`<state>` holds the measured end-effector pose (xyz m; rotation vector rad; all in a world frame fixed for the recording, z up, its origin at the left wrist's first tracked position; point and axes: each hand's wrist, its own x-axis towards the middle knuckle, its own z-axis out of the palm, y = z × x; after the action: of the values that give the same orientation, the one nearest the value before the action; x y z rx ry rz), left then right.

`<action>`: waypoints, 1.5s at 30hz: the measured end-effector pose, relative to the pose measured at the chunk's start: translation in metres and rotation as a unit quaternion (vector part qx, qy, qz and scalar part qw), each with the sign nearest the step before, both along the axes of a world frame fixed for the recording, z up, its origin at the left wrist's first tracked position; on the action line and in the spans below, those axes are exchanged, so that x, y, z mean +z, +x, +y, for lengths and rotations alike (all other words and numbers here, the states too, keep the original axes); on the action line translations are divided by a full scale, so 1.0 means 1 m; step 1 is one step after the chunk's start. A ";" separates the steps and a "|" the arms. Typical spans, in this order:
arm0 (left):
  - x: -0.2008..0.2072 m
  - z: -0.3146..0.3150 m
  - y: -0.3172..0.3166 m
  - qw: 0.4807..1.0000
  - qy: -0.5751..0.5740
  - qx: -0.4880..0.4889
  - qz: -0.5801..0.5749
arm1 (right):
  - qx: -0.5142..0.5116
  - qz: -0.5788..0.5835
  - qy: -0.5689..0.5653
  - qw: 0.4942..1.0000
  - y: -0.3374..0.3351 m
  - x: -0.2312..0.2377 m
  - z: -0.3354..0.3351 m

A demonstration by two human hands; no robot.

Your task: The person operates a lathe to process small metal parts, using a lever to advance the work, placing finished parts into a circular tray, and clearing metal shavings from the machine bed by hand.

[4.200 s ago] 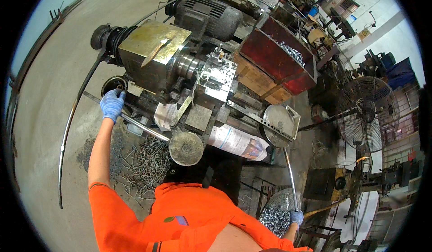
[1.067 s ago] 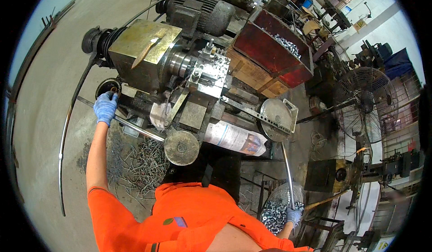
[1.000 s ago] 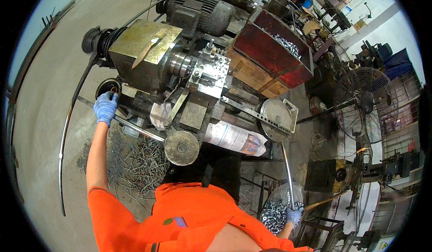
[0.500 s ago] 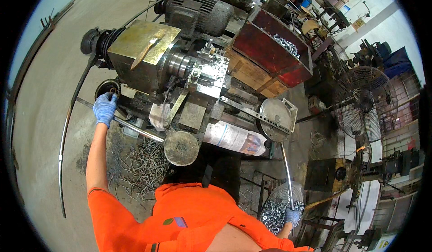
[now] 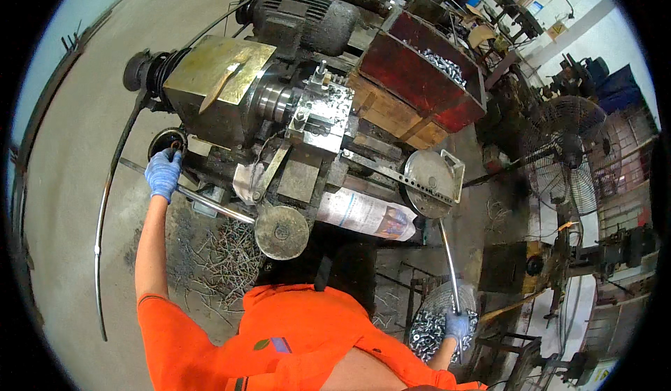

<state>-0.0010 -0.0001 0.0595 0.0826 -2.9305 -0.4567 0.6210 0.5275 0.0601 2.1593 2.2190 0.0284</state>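
Observation:
Both of my hands wear blue gloves. My left hand (image 5: 163,173) is at the near edge of a dark handwheel (image 5: 155,141) on the left of the lathe-like machine, fingers closed round its rim or handle; I cannot tell which. Low on the right, my right hand (image 5: 457,325) is wrapped round a long metal lever (image 5: 448,258) that runs down from a round metal disc (image 5: 426,174). Below that hand stands a wire basket (image 5: 444,299) with many small shiny metal parts (image 5: 425,335). A bright tool block (image 5: 325,115) sits beside the spindle (image 5: 275,103).
A brass-coloured cover (image 5: 217,66) with a wooden-handled tool on it tops the machine. Behind are a motor (image 5: 307,20) and a red bin (image 5: 419,76) of metal parts. Metal shavings (image 5: 227,262) lie on the floor at left. A caged fan (image 5: 570,150) stands at right.
My right hand sits slightly higher, and the lever's end now shows below it. My left hand stays at the handwheel. The whole view has shifted a little.

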 end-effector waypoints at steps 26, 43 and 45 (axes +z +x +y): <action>-0.009 0.004 0.010 0.894 0.441 -0.046 0.064 | 0.222 -0.097 0.158 0.957 -0.254 -0.004 0.184; -0.146 -0.005 0.020 0.961 -0.153 -0.156 -0.167 | 0.220 0.174 -0.097 0.955 -0.132 -0.088 0.076; -0.167 0.023 0.051 0.992 -0.051 0.014 -0.116 | 0.229 0.179 -0.081 0.954 -0.140 -0.080 0.060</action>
<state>0.0501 0.0233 -0.1079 0.1751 -3.1690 -0.3100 0.4805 0.5880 -0.0202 1.6274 2.7535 -0.5487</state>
